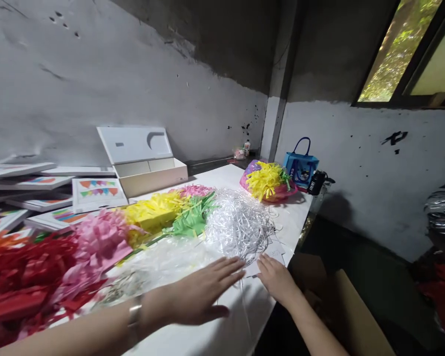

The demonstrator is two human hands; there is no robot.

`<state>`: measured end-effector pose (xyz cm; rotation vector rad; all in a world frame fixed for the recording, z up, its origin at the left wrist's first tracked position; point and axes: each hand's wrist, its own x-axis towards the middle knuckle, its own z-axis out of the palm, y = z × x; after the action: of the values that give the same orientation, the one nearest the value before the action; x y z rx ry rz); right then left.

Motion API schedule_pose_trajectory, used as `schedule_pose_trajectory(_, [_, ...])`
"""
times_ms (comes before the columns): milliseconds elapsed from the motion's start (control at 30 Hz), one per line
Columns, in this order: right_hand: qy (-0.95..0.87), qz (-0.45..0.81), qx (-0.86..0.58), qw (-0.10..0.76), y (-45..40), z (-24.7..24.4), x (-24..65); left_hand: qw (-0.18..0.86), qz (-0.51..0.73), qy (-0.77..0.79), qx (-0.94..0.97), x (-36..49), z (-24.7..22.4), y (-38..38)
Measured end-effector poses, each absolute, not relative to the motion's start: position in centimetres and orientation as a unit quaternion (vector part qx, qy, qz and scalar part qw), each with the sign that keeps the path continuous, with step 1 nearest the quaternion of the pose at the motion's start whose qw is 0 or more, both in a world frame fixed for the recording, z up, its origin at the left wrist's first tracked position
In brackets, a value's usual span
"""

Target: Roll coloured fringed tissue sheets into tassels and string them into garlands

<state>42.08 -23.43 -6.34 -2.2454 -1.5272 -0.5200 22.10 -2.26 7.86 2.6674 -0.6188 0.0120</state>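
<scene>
Reaching over the white tabletop (222,316), my left hand (202,289) has its fingers stretched out and holds nothing. My right hand (276,279) lies near small white papers (276,251) at the table's right edge, its fingers close together and its thumb hidden; whether anything is beneath them does not show. Just beyond both hands sits a heap of silvery white strands (239,222), with loose strands trailing toward me. Clear plastic (166,259) lies left of the heap. Green fringed paper (193,217) touches the heap's left side.
Yellow (154,212), pink (102,237) and red fringed paper (29,277) line the left, before stacked flat boxes (96,192) and an open white box (152,175). A bundle with yellow fringe (265,180) and a blue bag (300,165) stand far right. Cardboard (359,311) is below the right edge.
</scene>
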Motion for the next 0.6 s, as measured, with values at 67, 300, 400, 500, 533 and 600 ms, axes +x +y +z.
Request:
schedule_pose_trajectory(67, [-0.556,-0.207,-0.785,0.178,-23.1,-6.6,42.0,0.157,-0.032,-0.248,0.955,27.6,5.0,-3.9])
schedule_pose_trajectory(300, [-0.586,-0.293,-0.727,0.208,-26.4,-1.8,41.7,0.101,-0.01,-0.084,0.991,36.1,-1.0,-2.3])
schedule_pose_trajectory(400, [-0.564,-0.34,-0.712,0.243,-29.5,2.5,41.2,0.111,0.006,-0.053,0.992,37.0,-0.8,-0.3])
schedule_pose_trajectory(500, [-0.521,-0.394,-0.709,0.267,-34.1,6.6,40.0,0.131,0.019,-0.042,0.99,37.3,-0.7,0.9])
schedule_pose_trajectory(533, [-0.486,-0.419,-0.72,0.263,-36.0,7.6,39.5,0.142,0.023,-0.039,0.989,37.2,-0.7,1.0])
schedule_pose_trajectory(600, [-0.371,-0.467,-0.761,0.256,-40.0,8.6,38.8,0.169,0.032,-0.036,0.984,36.8,-0.4,0.7])
